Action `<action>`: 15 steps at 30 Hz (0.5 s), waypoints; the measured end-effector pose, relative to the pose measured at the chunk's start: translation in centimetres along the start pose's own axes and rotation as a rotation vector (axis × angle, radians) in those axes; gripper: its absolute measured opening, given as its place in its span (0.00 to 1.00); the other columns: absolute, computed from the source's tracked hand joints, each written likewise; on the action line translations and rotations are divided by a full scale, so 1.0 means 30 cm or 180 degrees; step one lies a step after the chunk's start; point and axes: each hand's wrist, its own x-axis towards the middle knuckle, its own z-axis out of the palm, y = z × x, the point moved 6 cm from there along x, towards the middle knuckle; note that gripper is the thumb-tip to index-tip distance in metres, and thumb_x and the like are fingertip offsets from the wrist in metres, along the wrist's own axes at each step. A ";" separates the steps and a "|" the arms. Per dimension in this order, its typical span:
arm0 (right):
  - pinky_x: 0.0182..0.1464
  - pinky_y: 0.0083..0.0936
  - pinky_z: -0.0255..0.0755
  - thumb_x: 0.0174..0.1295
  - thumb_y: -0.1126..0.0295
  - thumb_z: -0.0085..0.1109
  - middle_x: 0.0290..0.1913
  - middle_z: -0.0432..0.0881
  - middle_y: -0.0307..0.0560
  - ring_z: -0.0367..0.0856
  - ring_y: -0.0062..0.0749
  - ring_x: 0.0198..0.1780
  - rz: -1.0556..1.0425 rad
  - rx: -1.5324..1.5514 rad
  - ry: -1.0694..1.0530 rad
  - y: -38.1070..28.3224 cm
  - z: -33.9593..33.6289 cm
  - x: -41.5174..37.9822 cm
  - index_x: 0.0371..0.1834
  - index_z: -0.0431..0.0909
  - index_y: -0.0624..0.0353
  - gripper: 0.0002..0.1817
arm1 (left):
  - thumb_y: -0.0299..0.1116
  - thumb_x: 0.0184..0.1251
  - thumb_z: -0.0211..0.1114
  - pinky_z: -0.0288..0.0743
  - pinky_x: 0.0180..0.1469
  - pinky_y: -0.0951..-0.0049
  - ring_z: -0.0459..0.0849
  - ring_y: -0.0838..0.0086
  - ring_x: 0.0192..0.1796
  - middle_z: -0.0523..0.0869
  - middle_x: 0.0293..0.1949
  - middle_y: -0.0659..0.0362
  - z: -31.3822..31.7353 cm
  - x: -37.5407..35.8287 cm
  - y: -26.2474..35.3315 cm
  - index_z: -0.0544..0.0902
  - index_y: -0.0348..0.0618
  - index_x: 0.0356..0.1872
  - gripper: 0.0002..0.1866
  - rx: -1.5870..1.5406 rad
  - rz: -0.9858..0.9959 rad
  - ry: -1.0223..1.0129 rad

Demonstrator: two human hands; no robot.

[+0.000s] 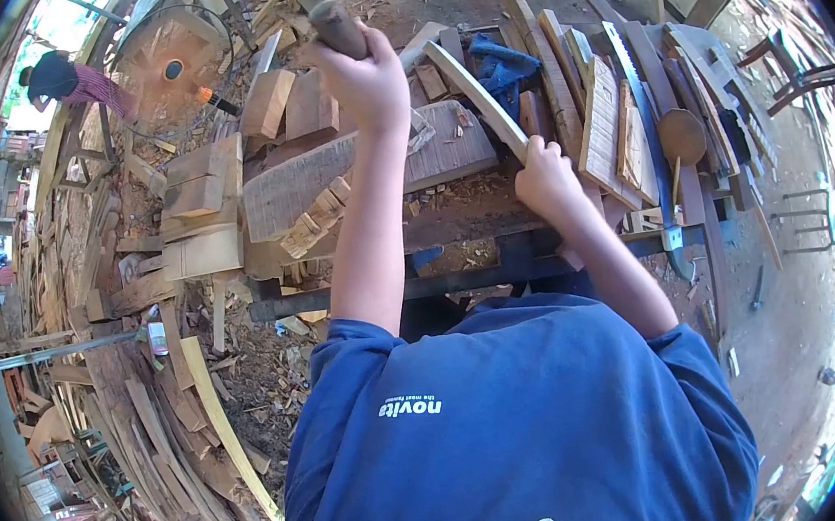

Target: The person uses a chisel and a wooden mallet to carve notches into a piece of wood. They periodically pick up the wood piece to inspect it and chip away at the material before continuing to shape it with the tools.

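My left hand [365,80] is raised over the workbench, its fingers wrapped round a thick, dark, round wooden handle [339,29]. The handle's end faces up toward me. My right hand [547,180] grips the near end of a long, narrow wooden strip [475,97], which slants up and left. Between my forearms lies a broad grey wooden block [447,145]. A carved wooden piece [316,218] with notched, rounded shapes rests against its near side, partly behind my left forearm.
Wood blocks [267,104] crowd the bench's left. To the right are stacked boards [601,127], a handsaw [623,65], a round wooden paddle-like piece [682,138] and blue cloth [501,67]. Scrap strips [165,405] cover the ground at left. Another person [69,81] is at far left.
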 end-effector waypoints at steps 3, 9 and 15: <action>0.38 0.40 0.81 0.62 0.70 0.52 0.36 0.81 0.60 0.86 0.44 0.34 -0.0050 0.1082 -0.0673 0.000 -0.077 0.075 0.47 0.69 0.71 0.15 | 0.32 0.67 0.64 0.78 0.28 0.57 0.86 0.50 0.30 0.82 0.30 0.44 -0.007 -0.005 0.028 0.67 0.35 0.43 0.15 -0.0066 0.0372 0.0124; 0.28 0.24 0.77 0.70 0.48 0.56 0.31 0.81 0.43 0.82 0.24 0.27 -0.1038 0.2355 -0.0095 -0.226 -0.628 -0.054 0.54 0.71 0.62 0.26 | 0.33 0.65 0.65 0.76 0.33 0.58 0.83 0.52 0.31 0.80 0.31 0.46 -0.013 -0.018 0.022 0.69 0.32 0.43 0.17 0.0159 0.0126 0.0028; 0.24 0.21 0.76 0.77 0.56 0.41 0.32 0.80 0.45 0.76 0.25 0.25 -0.2667 0.1558 0.2463 -0.494 -1.055 -0.294 0.74 0.51 0.61 0.30 | 0.31 0.63 0.65 0.76 0.29 0.53 0.84 0.45 0.30 0.82 0.29 0.44 -0.023 -0.026 0.032 0.69 0.38 0.45 0.16 0.0006 0.0316 0.0253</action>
